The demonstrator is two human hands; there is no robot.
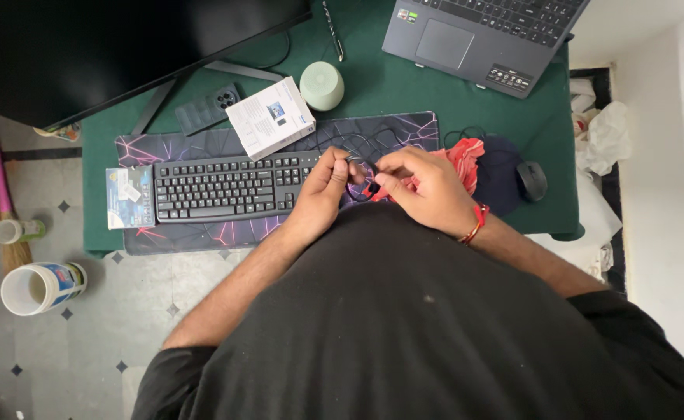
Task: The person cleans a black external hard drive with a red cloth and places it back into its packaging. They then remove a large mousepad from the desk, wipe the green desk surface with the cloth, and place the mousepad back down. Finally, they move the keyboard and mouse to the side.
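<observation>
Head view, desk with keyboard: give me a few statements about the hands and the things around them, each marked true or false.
1. Both hands pinch a thin black cable over the right end of the keyboard. True: the left hand and right hand hold the black cable beside the keyboard.
2. The mouse is under the right hand. False: the black mouse lies apart, to the right, untouched.
3. A white box rests above the keyboard. True: the white box lies tilted there.
4. The laptop is shut. False: the laptop is open, keys showing.
5. A red band sits on the right wrist. True: the red band.
</observation>
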